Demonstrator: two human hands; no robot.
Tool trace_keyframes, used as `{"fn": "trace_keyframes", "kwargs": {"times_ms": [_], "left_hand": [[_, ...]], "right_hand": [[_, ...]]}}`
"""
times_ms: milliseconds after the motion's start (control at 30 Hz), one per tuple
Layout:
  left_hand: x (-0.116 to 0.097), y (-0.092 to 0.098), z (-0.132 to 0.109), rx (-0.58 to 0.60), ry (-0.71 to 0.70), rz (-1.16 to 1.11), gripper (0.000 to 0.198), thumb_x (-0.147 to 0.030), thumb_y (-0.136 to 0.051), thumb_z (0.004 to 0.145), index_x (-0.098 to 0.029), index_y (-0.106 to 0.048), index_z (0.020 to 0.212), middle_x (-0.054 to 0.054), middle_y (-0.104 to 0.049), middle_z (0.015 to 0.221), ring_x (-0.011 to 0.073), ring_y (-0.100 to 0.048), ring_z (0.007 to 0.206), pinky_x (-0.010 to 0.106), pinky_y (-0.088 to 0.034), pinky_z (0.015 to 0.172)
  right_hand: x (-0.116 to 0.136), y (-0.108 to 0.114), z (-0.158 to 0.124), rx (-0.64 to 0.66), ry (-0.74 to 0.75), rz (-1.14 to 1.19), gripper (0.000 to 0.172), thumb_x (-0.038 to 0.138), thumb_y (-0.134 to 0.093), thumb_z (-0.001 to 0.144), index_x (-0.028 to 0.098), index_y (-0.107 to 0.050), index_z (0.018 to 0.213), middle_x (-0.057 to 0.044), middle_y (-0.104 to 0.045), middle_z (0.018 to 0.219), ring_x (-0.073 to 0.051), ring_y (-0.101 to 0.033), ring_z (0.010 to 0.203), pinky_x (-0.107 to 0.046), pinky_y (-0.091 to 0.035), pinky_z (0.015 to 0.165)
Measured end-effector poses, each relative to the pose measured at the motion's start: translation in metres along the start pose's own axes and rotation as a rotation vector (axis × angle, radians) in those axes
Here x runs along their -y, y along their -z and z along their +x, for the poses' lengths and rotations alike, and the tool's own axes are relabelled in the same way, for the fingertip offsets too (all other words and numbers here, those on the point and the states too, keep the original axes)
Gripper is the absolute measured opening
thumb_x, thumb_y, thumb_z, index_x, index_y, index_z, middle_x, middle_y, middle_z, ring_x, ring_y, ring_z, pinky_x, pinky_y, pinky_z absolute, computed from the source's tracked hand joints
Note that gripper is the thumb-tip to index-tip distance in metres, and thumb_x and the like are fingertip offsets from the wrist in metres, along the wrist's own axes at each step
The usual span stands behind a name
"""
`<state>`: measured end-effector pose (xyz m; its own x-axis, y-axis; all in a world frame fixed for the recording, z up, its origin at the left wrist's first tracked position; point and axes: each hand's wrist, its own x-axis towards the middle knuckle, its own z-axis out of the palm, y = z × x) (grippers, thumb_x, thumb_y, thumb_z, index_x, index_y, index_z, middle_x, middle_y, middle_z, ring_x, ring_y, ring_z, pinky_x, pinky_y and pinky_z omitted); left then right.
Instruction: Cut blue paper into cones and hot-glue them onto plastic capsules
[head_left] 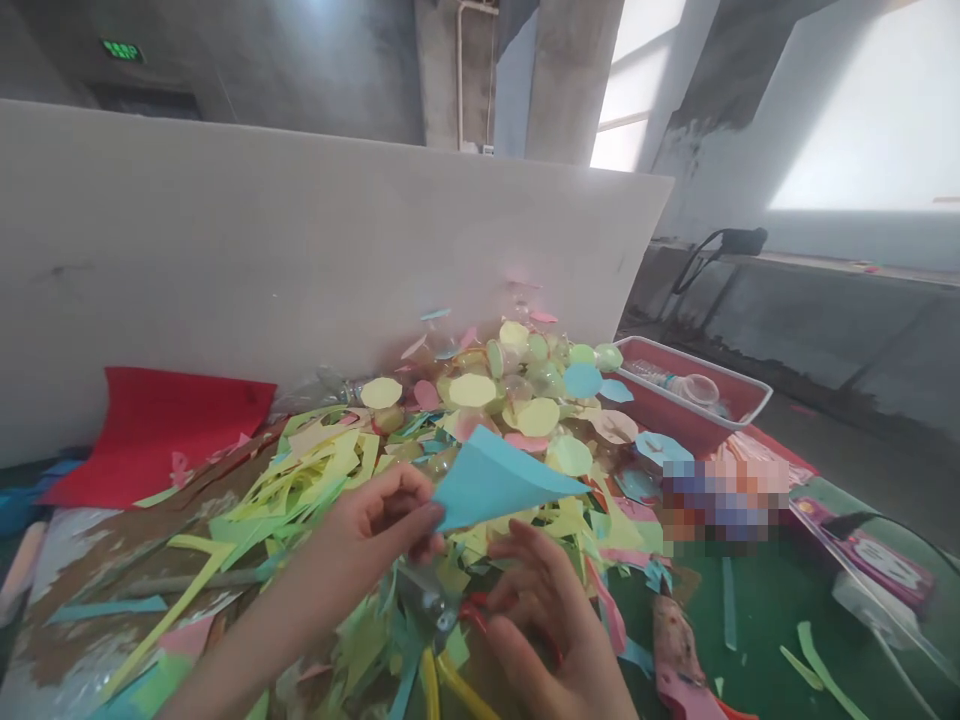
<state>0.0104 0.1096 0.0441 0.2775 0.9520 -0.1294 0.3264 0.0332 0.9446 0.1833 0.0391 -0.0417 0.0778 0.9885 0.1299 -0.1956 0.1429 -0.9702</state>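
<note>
My left hand (390, 520) is closed in a pinch on the left edge of a light blue piece of paper (499, 480), which is held up with its pointed corner toward the right. Just below the paper, my right hand (551, 620) has its fingers curved and apart, with no hold on the paper. Partly hidden behind that hand are red loops (474, 610) that look like scissor handles. Yellow handles (450, 685) lie between my hands, near the bottom edge. Beneath both hands spreads a heap of green and yellow paper scraps (330, 470).
Paper discs on clear plastic pieces (472, 390) are piled before a white board (300, 240). A pink basket (675, 410) with plastic bottles stands at right. A pink glue gun (679, 650) lies lower right. A red sheet (172, 430) is at left.
</note>
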Motion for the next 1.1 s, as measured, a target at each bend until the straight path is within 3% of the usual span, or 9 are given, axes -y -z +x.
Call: {"fn": "trace_keyframes", "kwargs": {"times_ms": [67, 167, 267, 400, 600, 767, 900, 1000, 1100], "left_hand": [[-0.003, -0.011, -0.005, 0.084, 0.005, -0.054, 0.028, -0.048, -0.061, 0.082, -0.024, -0.051, 0.075, -0.004, -0.063, 0.062, 0.0141, -0.057, 0.06, 0.025, -0.045, 0.061], [-0.006, -0.028, -0.012, 0.198, -0.008, -0.1, 0.024, -0.045, -0.061, 0.083, -0.023, -0.052, 0.078, -0.003, -0.064, 0.065, 0.0137, -0.058, 0.062, 0.024, -0.044, 0.062], [-0.007, -0.038, -0.018, 0.229, -0.045, -0.074, 0.022, -0.043, -0.062, 0.082, -0.024, -0.051, 0.078, -0.004, -0.062, 0.065, 0.0133, -0.056, 0.063, 0.024, -0.043, 0.061], [-0.01, -0.039, -0.024, 0.16, -0.116, 0.022, 0.023, -0.044, -0.062, 0.081, -0.024, -0.05, 0.077, -0.005, -0.058, 0.063, 0.013, -0.052, 0.059, 0.024, -0.04, 0.058], [-0.016, -0.034, -0.028, 0.134, -0.133, 0.079, 0.028, -0.048, -0.062, 0.08, -0.024, -0.047, 0.078, -0.006, -0.061, 0.066, 0.0119, -0.049, 0.058, 0.024, -0.037, 0.058], [-0.017, -0.029, -0.028, 0.183, -0.122, 0.131, 0.026, -0.048, -0.059, 0.083, -0.024, -0.05, 0.089, -0.005, -0.063, 0.069, 0.0139, -0.052, 0.062, 0.026, -0.037, 0.062], [-0.016, -0.026, -0.028, 0.205, -0.117, 0.174, 0.032, -0.05, -0.059, 0.082, -0.025, -0.054, 0.102, -0.001, -0.066, 0.077, 0.0185, -0.059, 0.076, 0.029, -0.041, 0.071], [-0.017, -0.026, -0.028, 0.159, -0.158, 0.173, 0.035, -0.053, -0.059, 0.081, -0.024, -0.059, 0.1, 0.002, -0.068, 0.093, 0.0207, -0.06, 0.09, 0.029, -0.042, 0.079], [-0.017, -0.026, -0.028, 0.132, -0.185, 0.166, 0.035, -0.056, -0.058, 0.081, -0.022, -0.062, 0.09, 0.001, -0.067, 0.092, 0.0197, -0.059, 0.085, 0.028, -0.043, 0.075]], "right_hand": [[0.004, 0.001, 0.003, -0.008, -0.037, 0.006, 0.05, 0.057, -0.066, 0.076, 0.025, -0.057, 0.114, -0.008, -0.066, 0.102, -0.017, -0.062, 0.07, -0.027, -0.051, 0.06], [0.016, 0.005, 0.007, -0.03, -0.088, -0.068, 0.038, 0.057, -0.064, 0.076, 0.02, -0.066, 0.08, -0.005, -0.068, 0.073, -0.018, -0.061, 0.063, -0.027, -0.049, 0.057], [0.029, 0.009, 0.011, -0.007, -0.088, -0.192, 0.044, 0.053, -0.06, 0.079, 0.019, -0.058, 0.053, -0.001, -0.06, 0.053, -0.015, -0.056, 0.052, -0.026, -0.047, 0.055], [0.044, 0.017, 0.018, -0.013, 0.0, -0.207, 0.047, 0.053, -0.055, 0.083, 0.019, -0.059, 0.051, 0.0, -0.057, 0.05, -0.014, -0.054, 0.051, -0.024, -0.046, 0.053], [0.055, 0.029, 0.027, -0.207, 0.178, -0.198, 0.053, 0.064, -0.052, 0.08, 0.02, -0.059, 0.052, -0.002, -0.059, 0.051, -0.014, -0.055, 0.05, -0.026, -0.048, 0.054], [0.051, 0.028, 0.027, -0.181, 0.209, -0.111, 0.061, 0.073, -0.044, 0.08, 0.02, -0.055, 0.052, -0.002, -0.06, 0.05, -0.013, -0.054, 0.047, -0.026, -0.046, 0.052], [0.048, 0.026, 0.026, -0.148, 0.23, -0.064, 0.062, 0.076, -0.042, 0.079, 0.02, -0.053, 0.054, -0.002, -0.06, 0.05, -0.013, -0.053, 0.047, -0.027, -0.045, 0.052], [0.045, 0.024, 0.024, -0.108, 0.234, -0.082, 0.063, 0.074, -0.04, 0.082, 0.02, -0.053, 0.053, -0.002, -0.059, 0.051, -0.014, -0.052, 0.049, -0.027, -0.043, 0.053], [0.043, 0.021, 0.022, -0.066, 0.211, -0.105, 0.059, 0.07, -0.042, 0.084, 0.02, -0.053, 0.054, -0.001, -0.057, 0.05, -0.014, -0.052, 0.05, -0.027, -0.043, 0.053]]}}
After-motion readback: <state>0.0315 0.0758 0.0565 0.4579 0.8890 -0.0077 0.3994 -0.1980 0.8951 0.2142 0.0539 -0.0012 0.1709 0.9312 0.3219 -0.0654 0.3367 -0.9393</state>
